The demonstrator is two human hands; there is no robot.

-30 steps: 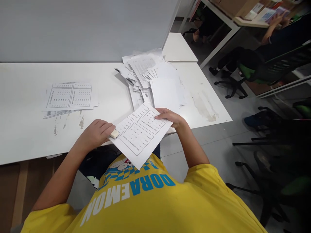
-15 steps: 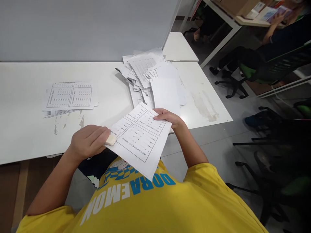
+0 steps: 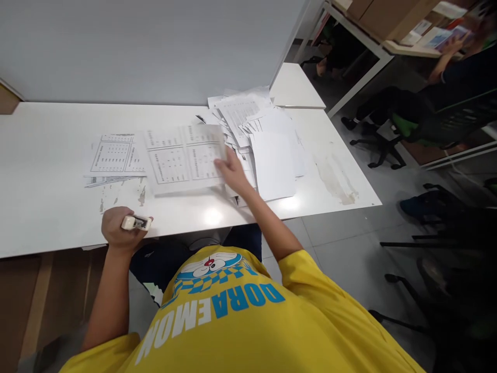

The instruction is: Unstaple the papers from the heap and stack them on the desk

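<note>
My left hand is closed around a small cream-white stapler, held near the front edge of the table. Between thumb and fingers, my right hand grips the right edge of a printed sheet. That sheet is blurred and hovers over the table, its left side covering part of a small stack of printed papers. Whether it is one sheet or several together, I cannot tell. A messy heap of loose papers lies just beyond and right of my right hand.
The white table backs onto a grey partition. Worn patches mark its surface at the right. Beyond its right end are office chairs and a person's hand at another desk. A cardboard box stands there.
My right hand has carried the printed sheet forward and left, towards the small stack. My left hand has let go of the sheet and drawn back left, keeping the stapler, which is now turned.
</note>
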